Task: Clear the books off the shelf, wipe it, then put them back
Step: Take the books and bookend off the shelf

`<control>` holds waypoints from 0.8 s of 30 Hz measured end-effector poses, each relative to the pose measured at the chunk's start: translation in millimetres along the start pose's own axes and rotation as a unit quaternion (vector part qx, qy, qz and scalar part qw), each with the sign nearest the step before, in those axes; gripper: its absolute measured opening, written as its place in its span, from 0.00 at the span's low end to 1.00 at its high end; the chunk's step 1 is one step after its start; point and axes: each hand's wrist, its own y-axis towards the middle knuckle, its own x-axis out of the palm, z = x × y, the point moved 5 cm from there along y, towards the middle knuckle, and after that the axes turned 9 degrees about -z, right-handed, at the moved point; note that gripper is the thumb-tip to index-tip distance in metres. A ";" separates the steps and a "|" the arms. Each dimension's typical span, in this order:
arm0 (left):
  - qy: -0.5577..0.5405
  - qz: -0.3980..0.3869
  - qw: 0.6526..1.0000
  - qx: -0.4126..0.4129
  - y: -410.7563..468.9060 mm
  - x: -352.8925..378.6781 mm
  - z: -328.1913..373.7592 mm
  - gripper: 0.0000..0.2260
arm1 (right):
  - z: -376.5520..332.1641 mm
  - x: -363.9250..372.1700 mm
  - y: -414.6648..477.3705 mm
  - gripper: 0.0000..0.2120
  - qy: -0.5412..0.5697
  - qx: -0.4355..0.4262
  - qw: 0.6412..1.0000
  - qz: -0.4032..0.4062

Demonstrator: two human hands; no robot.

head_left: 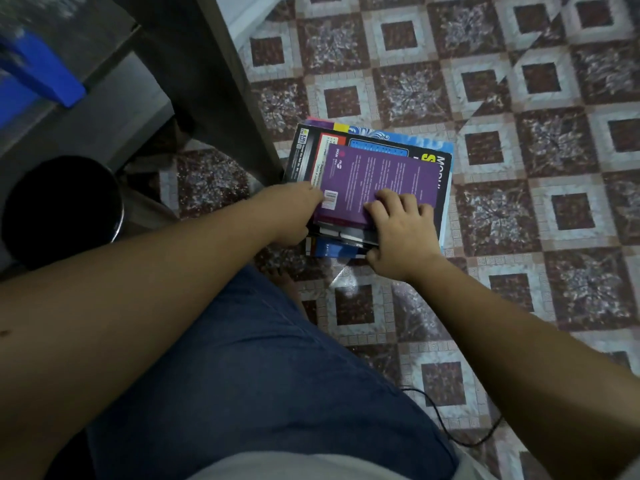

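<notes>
Found the fingers of the right hand slightly curled, close together, lying on the near right corner of the purple book. Noted the thumb tucked under the near edge lower in the pile, so pinching several books between thumb and fingers. Logged the left hand at the left edge of the same pile, thumb tip touching the purple cover beside a white barcode label; cannot see the other fingers, hidden below the edge, but read the hand as wrapped round that edge. Recorded the purple book as top of the stack of books, lying on a larger black book with yellow and white lettering; counted at least 2 blue covers beneath. Located the stack on the patterned floor, just beside the foot of a dark wooden panel. Noted a black round stool well left of the stack, a blurred blue object at upper left, denim shorts between the forearms, and a thin black cable on the floor near the right forearm
</notes>
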 end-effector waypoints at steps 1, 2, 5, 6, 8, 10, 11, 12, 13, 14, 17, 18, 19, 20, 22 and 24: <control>-0.030 0.009 0.999 -0.018 -9.0 -3.7 -7.6 0.25 | -3.2 -5.0 0.8 0.34 0.008 0.007 1.000 -0.011; -0.055 0.023 0.998 -0.035 -19.9 -7.7 -15.8 0.24 | -8.1 -11.5 1.8 0.32 0.015 0.013 1.000 -0.018; -0.079 0.074 0.991 -0.077 -60.6 -16.6 -44.7 0.25 | -38.1 -41.2 7.0 0.28 0.020 -0.001 1.000 -0.018; -0.093 0.096 0.987 -0.094 -77.0 -18.1 -56.2 0.25 | -54.1 -55.8 9.0 0.27 0.019 -0.020 1.000 -0.007; -0.130 0.138 0.972 -0.137 -111.7 -17.2 -83.5 0.22 | -93.4 -89.9 13.9 0.22 0.016 -0.063 0.997 0.028; -0.167 0.174 0.950 -0.196 -150.4 -11.0 -111.8 0.19 | -138.5 -126.2 17.2 0.19 0.012 -0.110 0.992 0.064; -0.184 0.189 0.937 -0.230 -172.3 -6.9 -125.8 0.18 | -162.0 -143.8 17.8 0.18 0.009 -0.136 0.987 0.082; -0.198 0.203 0.922 -0.262 -196.3 -2.1 -139.0 0.17 | -186.0 -160.6 16.9 0.17 0.006 -0.162 0.982 0.099; -0.209 0.220 0.907 -0.291 -221.4 3.3 -151.6 0.16 | -210.1 -176.2 15.2 0.17 0.005 -0.190 0.975 0.112; -0.218 0.237 0.893 -0.316 -246.5 9.6 -163.7 0.16 | -234.0 -191.0 12.3 0.16 0.005 -0.219 0.968 0.123; -0.239 0.280 0.841 -0.397 -328.9 33.6 -196.2 0.16 | -307.3 -229.9 -0.6 0.14 -0.001 -0.289 0.946 0.149; -0.240 0.298 0.820 -0.425 -356.8 41.8 -204.7 0.15 | -331.8 -241.5 -6.3 0.15 -0.006 -0.305 0.939 0.159; -0.241 0.320 0.800 -0.448 -383.0 49.5 -211.9 0.15 | -355.3 -251.9 -12.6 0.15 -0.011 -0.320 0.933 0.167; -0.243 0.345 0.778 -0.466 -407.8 56.0 -217.0 0.14 | -378.3 -261.6 -19.8 0.15 -0.016 -0.335 0.926 0.173; -0.248 0.393 0.734 -0.496 -452.8 67.2 -223.5 0.14 | -420.5 -279.1 -34.3 0.16 -0.024 -0.367 0.912 0.181; -0.233 0.427 0.698 -0.525 -491.7 75.7 -228.3 0.15 | -457.0 -293.5 -48.1 0.16 -0.033 -0.398 0.898 0.184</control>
